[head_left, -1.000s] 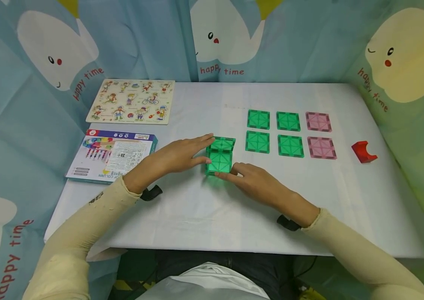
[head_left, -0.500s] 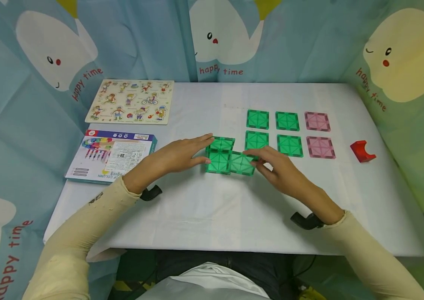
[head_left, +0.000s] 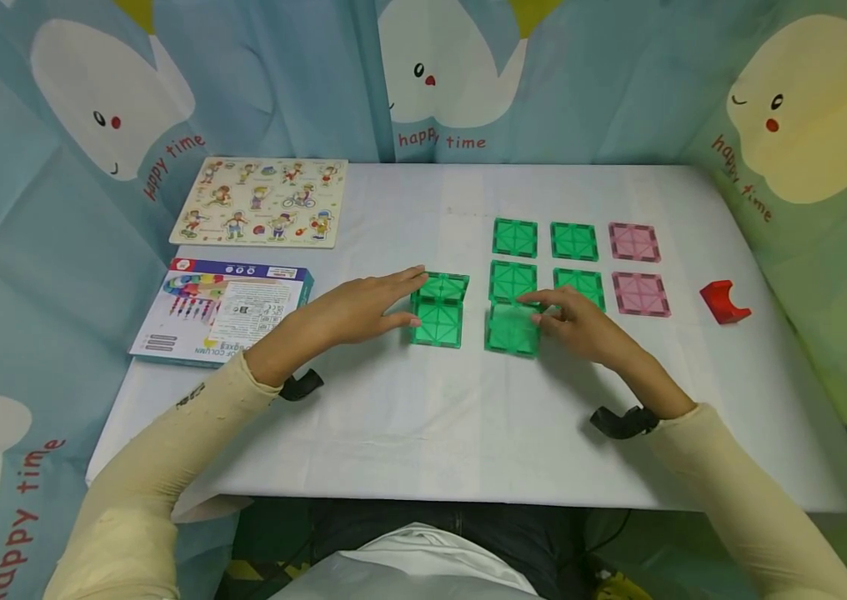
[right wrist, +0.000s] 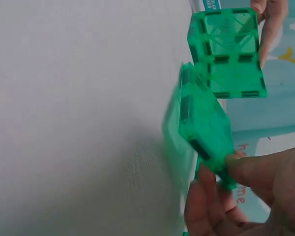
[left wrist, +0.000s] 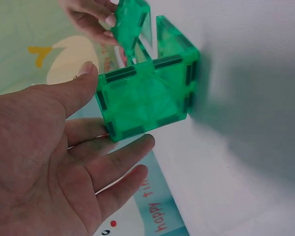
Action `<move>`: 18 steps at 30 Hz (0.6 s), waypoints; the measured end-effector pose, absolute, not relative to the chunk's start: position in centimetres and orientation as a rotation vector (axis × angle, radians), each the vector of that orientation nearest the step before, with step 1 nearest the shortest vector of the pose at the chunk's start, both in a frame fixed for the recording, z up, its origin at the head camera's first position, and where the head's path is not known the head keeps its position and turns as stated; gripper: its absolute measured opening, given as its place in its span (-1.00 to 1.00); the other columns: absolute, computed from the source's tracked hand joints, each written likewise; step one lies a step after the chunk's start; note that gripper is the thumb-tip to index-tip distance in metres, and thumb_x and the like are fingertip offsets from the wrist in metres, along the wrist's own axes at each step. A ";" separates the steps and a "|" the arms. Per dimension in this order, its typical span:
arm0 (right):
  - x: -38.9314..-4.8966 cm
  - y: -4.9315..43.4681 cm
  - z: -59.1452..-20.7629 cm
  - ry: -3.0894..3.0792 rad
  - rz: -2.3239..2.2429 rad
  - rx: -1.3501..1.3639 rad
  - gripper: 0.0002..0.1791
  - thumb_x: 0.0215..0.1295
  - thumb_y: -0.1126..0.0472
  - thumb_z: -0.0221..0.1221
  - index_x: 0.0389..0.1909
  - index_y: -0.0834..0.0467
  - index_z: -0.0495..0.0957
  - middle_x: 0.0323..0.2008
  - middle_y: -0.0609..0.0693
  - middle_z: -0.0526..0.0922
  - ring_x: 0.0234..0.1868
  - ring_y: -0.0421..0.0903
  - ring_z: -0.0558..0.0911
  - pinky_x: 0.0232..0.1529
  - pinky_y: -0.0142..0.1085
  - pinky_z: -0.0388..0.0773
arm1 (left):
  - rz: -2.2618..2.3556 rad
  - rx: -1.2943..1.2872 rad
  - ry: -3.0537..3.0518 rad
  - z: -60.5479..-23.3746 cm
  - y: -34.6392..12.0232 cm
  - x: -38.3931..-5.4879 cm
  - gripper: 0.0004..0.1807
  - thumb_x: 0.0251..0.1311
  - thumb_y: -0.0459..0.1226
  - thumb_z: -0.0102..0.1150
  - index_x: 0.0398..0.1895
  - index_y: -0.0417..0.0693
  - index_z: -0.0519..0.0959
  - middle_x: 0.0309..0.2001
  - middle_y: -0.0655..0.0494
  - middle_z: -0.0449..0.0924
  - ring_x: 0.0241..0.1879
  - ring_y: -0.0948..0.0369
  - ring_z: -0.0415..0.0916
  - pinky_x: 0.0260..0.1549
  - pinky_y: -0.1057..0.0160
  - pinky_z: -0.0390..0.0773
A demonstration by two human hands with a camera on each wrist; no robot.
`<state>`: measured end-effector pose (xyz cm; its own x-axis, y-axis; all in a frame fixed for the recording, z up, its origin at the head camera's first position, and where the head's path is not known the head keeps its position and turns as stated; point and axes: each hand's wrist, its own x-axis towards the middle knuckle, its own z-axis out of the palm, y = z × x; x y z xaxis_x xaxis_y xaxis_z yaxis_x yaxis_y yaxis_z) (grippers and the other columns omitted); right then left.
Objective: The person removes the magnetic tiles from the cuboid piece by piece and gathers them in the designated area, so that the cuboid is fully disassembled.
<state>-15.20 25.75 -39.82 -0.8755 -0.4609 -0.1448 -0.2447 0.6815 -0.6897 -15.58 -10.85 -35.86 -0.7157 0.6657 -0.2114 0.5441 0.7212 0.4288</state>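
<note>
Translucent green square magnetic tiles (head_left: 438, 323) stand joined in a small box-like shape left of the table's middle. Beside it, my left hand (head_left: 371, 308) has its thumb and extended fingers at the left side; in the left wrist view the thumb tip touches a tile's edge (left wrist: 147, 98). My right hand (head_left: 581, 325) pinches another green tile (head_left: 512, 331) by its right edge. That tile is tilted and apart from the joined tiles, as the right wrist view shows, with the thumb (right wrist: 255, 169) on one face and the fingertips behind.
Green tiles (head_left: 516, 238) and pink tiles (head_left: 634, 242) lie in rows at the back right. A red curved block (head_left: 725, 302) sits farther right. At the left are a picture board (head_left: 262, 204) and a printed box (head_left: 221, 312). A patterned curtain (head_left: 281, 75) surrounds the white table.
My right hand has moved right from the joined tiles, and the green tile it pinches has come away from them and turned. The left hand stays at the joined tiles.
</note>
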 end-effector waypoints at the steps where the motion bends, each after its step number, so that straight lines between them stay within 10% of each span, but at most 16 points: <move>1: -15.4 25.7 -39.9 2.589 -0.990 -0.571 -0.59 0.61 0.32 0.14 0.40 0.21 0.55 -0.11 0.17 0.47 -0.21 0.01 0.40 -0.22 -0.17 0.39 | 0.483 0.941 2.573 -35.8 -10.8 -15.6 -0.16 0.58 0.09 0.08 0.72 -0.05 0.06 0.72 0.05 -0.07 0.64 0.01 0.09 0.57 -0.08 0.21; 6: -15.9 25.0 -41.0 2.674 -0.954 -0.665 -0.62 0.51 0.45 0.17 0.29 0.33 0.62 -0.31 0.20 0.60 -0.33 -0.02 0.40 -0.24 -0.19 0.36 | 0.486 0.939 2.571 -35.7 -10.8 -15.6 -0.16 0.58 0.08 0.09 0.72 -0.07 0.06 0.72 0.05 -0.08 0.65 0.01 0.08 0.57 -0.05 0.21; 11: -15.4 24.2 -41.8 2.762 -0.915 -0.622 -0.64 0.48 0.48 0.19 0.25 0.33 0.65 0.00 0.42 0.59 -0.13 0.13 0.50 -0.21 -0.18 0.44 | 0.480 0.940 2.570 -35.7 -10.8 -15.6 -0.16 0.58 0.08 0.08 0.72 -0.05 0.05 0.73 0.05 -0.08 0.64 0.01 0.09 0.56 -0.06 0.22; 18: -14.6 23.6 -42.2 2.812 -0.873 -0.530 -0.65 0.53 0.44 0.16 0.27 0.31 0.63 -0.05 0.37 0.46 -0.06 0.17 0.44 -0.20 -0.12 0.45 | 0.501 0.919 2.555 -35.7 -10.8 -15.5 -0.16 0.58 0.07 0.09 0.72 -0.04 0.04 0.73 0.06 -0.10 0.65 0.01 0.08 0.57 -0.08 0.21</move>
<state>-14.63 23.59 -42.23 -0.9263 -0.3749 -0.0378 -0.2876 0.7683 -0.5718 -15.53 -10.78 -35.73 -0.7147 0.6615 -0.2271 0.5268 0.7228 0.4474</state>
